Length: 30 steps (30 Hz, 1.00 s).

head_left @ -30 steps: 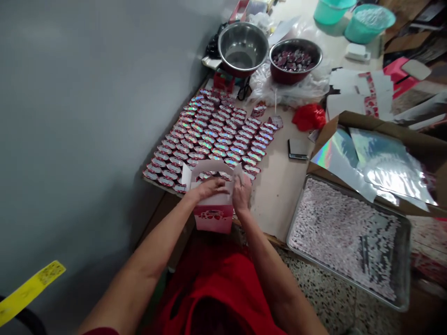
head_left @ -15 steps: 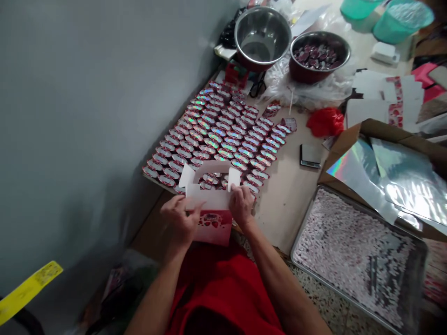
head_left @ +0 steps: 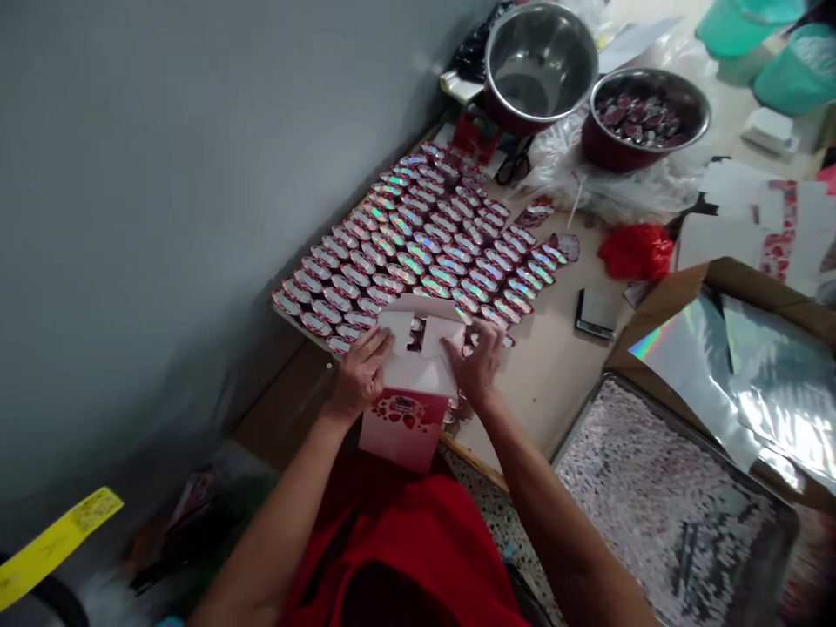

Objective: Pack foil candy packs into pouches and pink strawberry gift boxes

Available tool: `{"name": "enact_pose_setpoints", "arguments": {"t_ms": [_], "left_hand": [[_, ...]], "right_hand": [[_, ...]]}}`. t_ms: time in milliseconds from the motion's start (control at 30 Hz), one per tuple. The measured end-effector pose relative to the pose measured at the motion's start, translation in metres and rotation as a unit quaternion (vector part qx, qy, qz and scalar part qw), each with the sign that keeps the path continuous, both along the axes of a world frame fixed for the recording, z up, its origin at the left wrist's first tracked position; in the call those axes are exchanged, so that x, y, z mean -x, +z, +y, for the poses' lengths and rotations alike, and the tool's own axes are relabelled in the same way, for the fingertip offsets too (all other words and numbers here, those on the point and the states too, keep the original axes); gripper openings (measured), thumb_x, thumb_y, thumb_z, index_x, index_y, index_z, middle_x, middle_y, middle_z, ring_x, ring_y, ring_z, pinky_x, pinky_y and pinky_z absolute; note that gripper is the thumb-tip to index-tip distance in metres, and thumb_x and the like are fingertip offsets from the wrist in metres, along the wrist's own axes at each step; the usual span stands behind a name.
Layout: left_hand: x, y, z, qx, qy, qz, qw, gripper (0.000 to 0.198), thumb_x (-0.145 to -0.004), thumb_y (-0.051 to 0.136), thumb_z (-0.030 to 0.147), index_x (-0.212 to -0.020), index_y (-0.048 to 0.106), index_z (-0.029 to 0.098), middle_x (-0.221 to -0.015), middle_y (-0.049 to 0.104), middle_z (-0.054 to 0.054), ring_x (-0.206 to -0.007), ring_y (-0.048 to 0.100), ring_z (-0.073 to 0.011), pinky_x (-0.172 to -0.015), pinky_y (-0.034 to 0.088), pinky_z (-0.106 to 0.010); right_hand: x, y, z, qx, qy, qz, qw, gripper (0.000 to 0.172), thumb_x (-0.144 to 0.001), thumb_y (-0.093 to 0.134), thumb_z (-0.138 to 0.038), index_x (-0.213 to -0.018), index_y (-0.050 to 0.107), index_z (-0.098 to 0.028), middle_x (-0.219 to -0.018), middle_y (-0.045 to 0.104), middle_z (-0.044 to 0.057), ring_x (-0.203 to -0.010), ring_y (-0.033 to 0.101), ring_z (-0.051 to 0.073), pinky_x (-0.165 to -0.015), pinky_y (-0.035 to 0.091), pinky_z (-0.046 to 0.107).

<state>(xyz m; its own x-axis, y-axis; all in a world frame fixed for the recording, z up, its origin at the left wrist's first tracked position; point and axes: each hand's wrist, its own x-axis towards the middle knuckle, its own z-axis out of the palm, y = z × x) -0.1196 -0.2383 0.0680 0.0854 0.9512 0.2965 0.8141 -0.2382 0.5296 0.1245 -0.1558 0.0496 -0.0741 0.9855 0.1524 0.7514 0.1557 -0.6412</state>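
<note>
A pink and white cardboard box [head_left: 400, 435] with a strawberry print stands upright at the table's edge, close to my body. Its two white side flaps are folded inward, and dark round pieces show through the gap between them. My left hand [head_left: 361, 373] holds the box at its left side, fingers stretched over the left flap. My right hand [head_left: 480, 361] grips the right side, its thumb on the right flap and its fingers curled outside. Just beyond the box, rows of small packs with shiny silver tops [head_left: 418, 248] cover the table.
Behind the packs stand a steel bowl [head_left: 502, 104] and a second bowl [head_left: 610, 152] full of small cups. On the right are a small scale [head_left: 596, 312], a red plastic bag [head_left: 637, 251], an open carton with shiny sheets [head_left: 685, 348] and a metal tray of pale pieces [head_left: 627, 461].
Both side flaps have been folded inward over the box top. My left hand has moved up onto the left flap, and my right hand has shifted outward. The view has shifted slightly.
</note>
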Motion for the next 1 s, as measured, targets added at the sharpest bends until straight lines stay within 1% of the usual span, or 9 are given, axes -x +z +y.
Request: {"name": "enact_pose_setpoints", "arguments": {"t_ms": [67, 167, 267, 433, 500, 600, 667, 733, 1000], "left_hand": [[0.006, 0.002, 0.005, 0.022, -0.063, 0.038, 0.997, 0.052, -0.093, 0.052, 0.019, -0.142, 0.068, 0.024, -0.149, 0.065, -0.011, -0.147, 0.05, -0.0307, -0.122, 0.044, -0.054], [0.014, 0.004, 0.016, 0.052, -0.068, 0.084, 0.993, 0.047, -0.088, 0.061, 0.031, -0.134, 0.075, 0.028, -0.142, 0.066, -0.011, -0.137, 0.053, -0.0349, -0.119, 0.041, -0.058], [0.016, 0.005, 0.024, 0.051, 0.022, 0.1, 0.993, 0.04, -0.087, 0.062, 0.032, -0.122, 0.081, 0.028, -0.126, 0.067, -0.014, -0.126, 0.055, -0.0353, -0.113, 0.041, -0.058], [0.001, -0.002, 0.024, 0.03, 0.182, -0.011, 0.983, 0.027, -0.095, 0.059, 0.036, -0.099, 0.082, 0.023, -0.105, 0.068, -0.011, -0.107, 0.061, -0.0267, -0.104, 0.048, -0.046], [-0.01, -0.008, 0.024, 0.023, 0.256, -0.097, 0.962, 0.032, -0.099, 0.055, 0.041, -0.092, 0.078, 0.021, -0.101, 0.07, -0.009, -0.104, 0.064, -0.0238, -0.101, 0.05, -0.041], [-0.027, -0.017, 0.029, 0.023, 0.399, -0.25, 0.882, 0.044, -0.105, 0.042, 0.045, -0.087, 0.073, 0.018, -0.092, 0.072, -0.008, -0.093, 0.067, -0.0205, -0.089, 0.052, -0.035], [-0.035, -0.018, 0.035, 0.027, 0.483, -0.327, 0.812, 0.051, -0.106, 0.035, 0.047, -0.082, 0.069, 0.018, -0.083, 0.071, -0.006, -0.082, 0.066, -0.0184, -0.081, 0.052, -0.032], [-0.038, -0.012, 0.043, 0.022, 0.529, -0.365, 0.766, 0.054, -0.106, 0.035, 0.051, -0.073, 0.063, 0.019, -0.074, 0.067, -0.004, -0.074, 0.064, -0.0165, -0.079, 0.051, -0.031], [-0.053, 0.076, 0.036, 0.0, 0.519, -0.388, 0.762, 0.054, -0.103, 0.049, 0.053, -0.06, 0.053, 0.021, -0.061, 0.058, 0.001, -0.066, 0.057, -0.0145, -0.075, 0.048, -0.029]], "right_hand": [[-0.002, -0.005, 0.014, -0.012, 0.04, -0.031, 0.999, 0.078, -0.099, 0.061, -0.053, -0.163, 0.036, -0.017, -0.144, 0.053, 0.023, -0.136, 0.047, 0.039, -0.11, 0.044, 0.056], [-0.01, -0.005, 0.038, 0.014, 0.216, -0.088, 0.972, 0.061, -0.106, 0.048, -0.036, -0.165, 0.041, -0.027, -0.131, 0.067, 0.015, -0.124, 0.057, 0.033, -0.109, 0.044, 0.049], [-0.021, 0.011, 0.057, 0.034, 0.383, -0.149, 0.911, 0.055, -0.104, 0.045, -0.02, -0.154, 0.057, -0.037, -0.126, 0.07, 0.011, -0.121, 0.059, 0.03, -0.11, 0.042, 0.045], [-0.022, 0.052, 0.077, 0.096, 0.574, -0.118, 0.805, 0.046, -0.094, 0.065, -0.026, -0.139, 0.069, -0.034, -0.164, 0.044, 0.009, -0.145, 0.042, 0.035, -0.118, 0.037, 0.053], [-0.009, 0.054, 0.084, 0.162, 0.526, -0.098, 0.829, 0.042, -0.093, 0.071, -0.04, -0.133, 0.07, -0.026, -0.156, 0.05, 0.013, -0.137, 0.051, 0.033, -0.112, 0.043, 0.05], [0.017, 0.04, 0.093, 0.276, 0.388, -0.113, 0.872, 0.076, -0.081, 0.085, -0.057, -0.141, 0.058, -0.018, -0.131, 0.066, 0.016, -0.112, 0.065, 0.03, -0.093, 0.052, 0.042], [0.031, 0.031, 0.095, 0.329, 0.354, -0.126, 0.867, 0.104, -0.068, 0.094, -0.06, -0.152, 0.047, -0.019, -0.122, 0.071, 0.013, -0.105, 0.068, 0.031, -0.088, 0.052, 0.038], [0.039, 0.032, 0.091, 0.337, 0.353, -0.143, 0.861, 0.113, -0.065, 0.095, -0.06, -0.157, 0.042, -0.022, -0.119, 0.074, 0.013, -0.104, 0.07, 0.032, -0.087, 0.051, 0.038], [0.029, 0.101, 0.035, 0.243, 0.32, -0.217, 0.89, 0.113, -0.072, 0.087, -0.051, -0.163, 0.031, -0.016, -0.144, 0.064, 0.023, -0.11, 0.07, 0.037, -0.082, 0.051, 0.04]]}}
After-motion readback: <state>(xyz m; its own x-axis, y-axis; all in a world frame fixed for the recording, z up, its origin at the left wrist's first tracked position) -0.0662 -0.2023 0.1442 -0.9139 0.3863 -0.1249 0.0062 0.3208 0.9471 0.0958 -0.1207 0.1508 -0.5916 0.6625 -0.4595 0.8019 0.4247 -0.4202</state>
